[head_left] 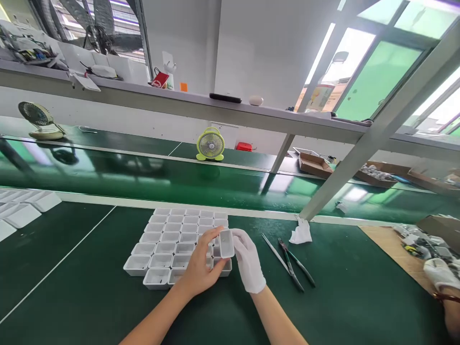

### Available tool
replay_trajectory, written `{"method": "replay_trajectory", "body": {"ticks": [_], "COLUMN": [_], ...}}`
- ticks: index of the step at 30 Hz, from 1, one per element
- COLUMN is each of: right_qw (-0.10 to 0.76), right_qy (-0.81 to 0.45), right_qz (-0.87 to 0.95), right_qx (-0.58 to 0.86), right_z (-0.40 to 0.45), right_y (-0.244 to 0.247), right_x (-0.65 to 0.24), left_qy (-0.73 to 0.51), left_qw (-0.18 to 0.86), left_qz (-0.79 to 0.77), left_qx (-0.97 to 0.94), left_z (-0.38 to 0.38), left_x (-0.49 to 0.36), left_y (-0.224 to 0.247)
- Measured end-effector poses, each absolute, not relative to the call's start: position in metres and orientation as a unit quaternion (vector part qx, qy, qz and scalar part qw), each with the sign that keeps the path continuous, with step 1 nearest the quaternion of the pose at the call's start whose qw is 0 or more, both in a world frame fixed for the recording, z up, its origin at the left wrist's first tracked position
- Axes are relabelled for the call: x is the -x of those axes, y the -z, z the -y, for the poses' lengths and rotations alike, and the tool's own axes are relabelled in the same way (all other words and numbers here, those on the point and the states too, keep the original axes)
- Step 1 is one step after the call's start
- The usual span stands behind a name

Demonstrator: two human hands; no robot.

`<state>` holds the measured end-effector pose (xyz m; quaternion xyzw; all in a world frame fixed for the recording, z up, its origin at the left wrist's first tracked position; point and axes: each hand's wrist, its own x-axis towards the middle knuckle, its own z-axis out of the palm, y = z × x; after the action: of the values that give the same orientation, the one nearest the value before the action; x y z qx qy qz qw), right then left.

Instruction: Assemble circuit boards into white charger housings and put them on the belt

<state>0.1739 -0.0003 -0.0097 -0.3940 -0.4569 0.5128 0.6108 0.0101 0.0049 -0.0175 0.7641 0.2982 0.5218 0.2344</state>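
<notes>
My bare left hand [204,263] grips a small white plastic box [226,243], thumb at its lower edge and fingers at the top. The box is tilted so that its open inside faces me. My right hand [248,258], in a white glove, is closed against the box's right side; its fingertips are partly hidden behind the box. Under and left of my hands, rows of similar white boxes [158,276] stand side by side on the green table [108,297]. Small dark specks show in several of them. My left hand covers part of the rows.
Tweezers [275,253] and pliers [292,263] lie right of my gloved hand, near a crumpled white tissue [301,231]. More white boxes [21,215] sit at the far left. Behind runs a shiny green belt [172,177] with a small green fan [211,144] beyond. A co-worker's gloved hand [441,274] is at right.
</notes>
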Motion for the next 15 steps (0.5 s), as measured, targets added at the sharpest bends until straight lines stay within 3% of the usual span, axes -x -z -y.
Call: {"method": "replay_trajectory", "body": {"ticks": [15], "right_qw": [0.594], "right_qy": [-0.614], "right_qz": [0.39], "right_qx": [0.344], "right_z": [0.0], "right_y": [-0.002], "right_x": [-0.174], "left_qy": [-0.52], "left_qw": [0.286], "left_qz": [-0.254], "left_qx": [-0.763], "left_z": [-0.007], "left_x": [-0.007], "left_y": [0.016]}}
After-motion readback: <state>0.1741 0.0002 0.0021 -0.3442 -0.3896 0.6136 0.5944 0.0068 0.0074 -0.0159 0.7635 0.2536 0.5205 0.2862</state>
